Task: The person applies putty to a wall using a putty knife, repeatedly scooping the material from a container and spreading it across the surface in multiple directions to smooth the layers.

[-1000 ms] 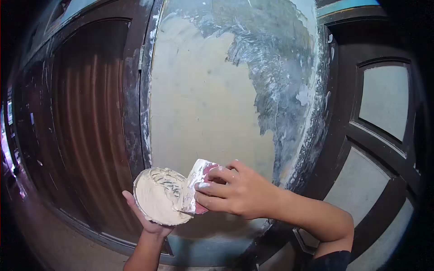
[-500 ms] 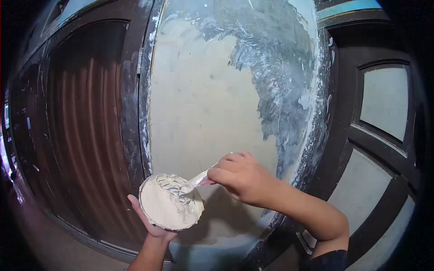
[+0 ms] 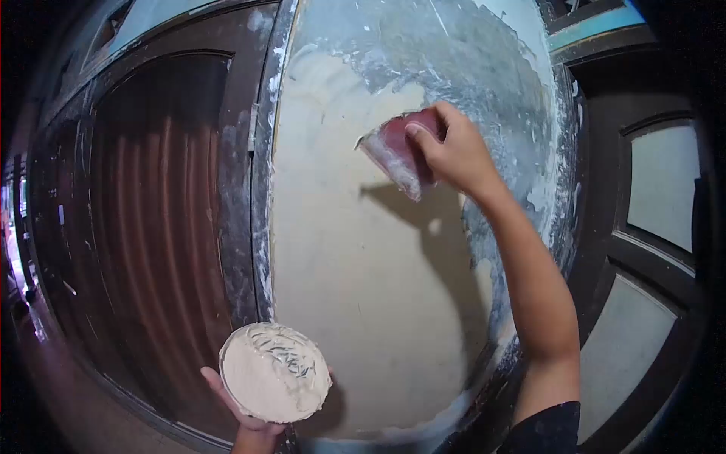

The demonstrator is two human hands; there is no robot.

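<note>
The left hand (image 3: pixel 243 417) holds a round dish (image 3: pixel 223 372) of pale, streaked paste (image 3: pixel 259 380).

On the left stands a dark door (image 3: pixel 237 189), a reddish-brown curtain (image 3: pixel 162 242) hanging in folds within its arched frame. On the right, another dark door (image 3: pixel 644 266) has pale panels (image 3: pixel 662 183), with a turquoise strip (image 3: pixel 596 29) above it.

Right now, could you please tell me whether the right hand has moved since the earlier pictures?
Yes: judged against the wall, the right hand has moved mostly upward, away from the dish, carrying the scraper.
</note>
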